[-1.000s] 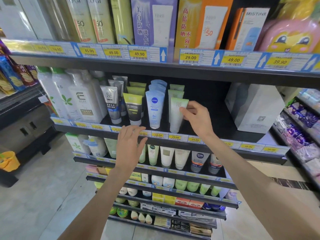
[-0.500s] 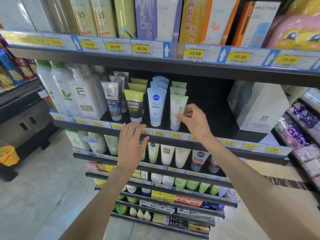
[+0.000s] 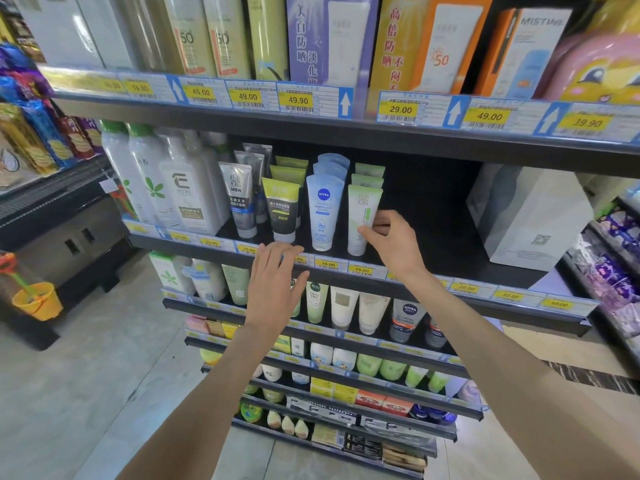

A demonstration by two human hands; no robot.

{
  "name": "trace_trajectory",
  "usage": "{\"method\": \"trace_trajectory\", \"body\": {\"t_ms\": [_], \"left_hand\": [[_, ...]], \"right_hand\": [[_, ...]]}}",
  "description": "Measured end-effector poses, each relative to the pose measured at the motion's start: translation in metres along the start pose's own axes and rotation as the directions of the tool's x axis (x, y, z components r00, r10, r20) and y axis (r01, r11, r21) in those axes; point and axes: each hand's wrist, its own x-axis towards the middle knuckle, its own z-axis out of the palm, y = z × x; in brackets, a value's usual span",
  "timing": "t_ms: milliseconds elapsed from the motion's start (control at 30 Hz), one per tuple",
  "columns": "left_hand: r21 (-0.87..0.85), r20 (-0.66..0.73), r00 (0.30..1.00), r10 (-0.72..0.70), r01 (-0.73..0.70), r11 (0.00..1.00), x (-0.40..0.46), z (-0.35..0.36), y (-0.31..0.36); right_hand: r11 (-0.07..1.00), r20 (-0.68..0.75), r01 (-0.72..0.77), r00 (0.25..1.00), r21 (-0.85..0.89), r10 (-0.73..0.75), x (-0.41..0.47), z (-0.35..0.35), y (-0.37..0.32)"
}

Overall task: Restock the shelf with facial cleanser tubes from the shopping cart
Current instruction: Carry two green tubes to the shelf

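A pale green and white cleanser tube [image 3: 360, 216] stands cap down at the front of the rightmost row on the black shelf [image 3: 433, 251]. My right hand [image 3: 393, 242] pinches its lower right side with thumb and curled fingers. Two like tubes stand behind it. To its left stand a blue Nivea tube [image 3: 323, 211], a black and lime tube [image 3: 282, 211] and a grey tube [image 3: 239, 199], each with more behind. My left hand [image 3: 275, 289] hovers flat, fingers straight, in front of the shelf edge below the black and lime tube. No shopping cart is in view.
A white box [image 3: 530, 216] stands at the shelf's right, with bare black shelf between it and the tubes. White bottles [image 3: 183, 188] fill the left end. Sunscreen boxes line the shelf above; more tubes and jars fill the shelves below. An orange bucket [image 3: 38, 301] sits on the floor left.
My right hand has slid down the green tube from its top to its lower half. The left hand has stayed by the shelf edge. The view has dropped slightly.
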Motion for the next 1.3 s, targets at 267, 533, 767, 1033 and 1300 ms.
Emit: {"method": "trace_trajectory", "body": {"t_ms": [267, 533, 767, 1033, 1300], "left_hand": [[0.056, 0.155, 0.988, -0.017, 0.008, 0.998, -0.013, -0.013, 0.010], [0.060, 0.242, 0.968, 0.062, -0.079, 0.995, -0.055, -0.031, 0.058], [-0.037, 0.385, 0.917, 0.104, -0.097, 0.995, -0.139, -0.046, 0.115], [-0.174, 0.555, 0.788, 0.267, -0.203, 0.963, -0.227, -0.044, 0.206], [-0.333, 0.577, 0.634, 0.514, -0.392, 0.858, -0.275, -0.018, 0.326]], "right_hand": [[0.974, -0.026, 0.013, 0.999, -0.226, -0.019, -0.042, -0.030, -0.006], [0.726, 0.104, 0.182, 0.983, -0.663, -0.152, -0.146, -0.066, 0.000], [0.620, 0.111, 0.081, 0.994, -0.781, 0.009, -0.261, -0.096, 0.024], [0.506, 0.007, -0.116, 0.972, -0.855, 0.235, -0.397, -0.145, 0.059], [0.460, -0.203, -0.378, 0.900, -0.803, 0.385, -0.512, -0.239, 0.107]]}}
